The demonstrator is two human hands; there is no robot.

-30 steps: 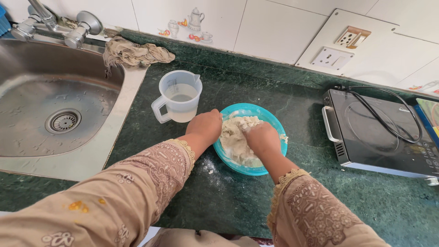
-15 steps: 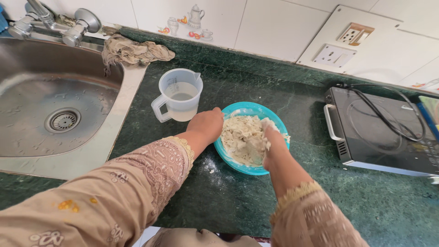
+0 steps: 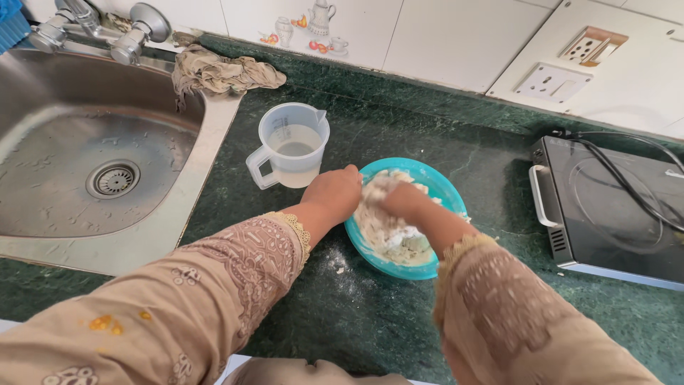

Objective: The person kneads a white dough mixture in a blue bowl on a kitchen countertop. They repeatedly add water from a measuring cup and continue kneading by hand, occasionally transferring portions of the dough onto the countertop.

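The dough (image 3: pixel 388 228) is worked inside the turquoise bowl (image 3: pixel 442 187), whose near-left rim is gripped by the left hand (image 3: pixel 333 192); the right hand (image 3: pixel 402 201) is closed into the dough. The measuring jug (image 3: pixel 292 146), just left of the bowl, could be knocked over by a hard push.

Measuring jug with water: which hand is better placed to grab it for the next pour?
Left. The left hand grips the bowl rim right beside the jug; the right hand is buried in dough.
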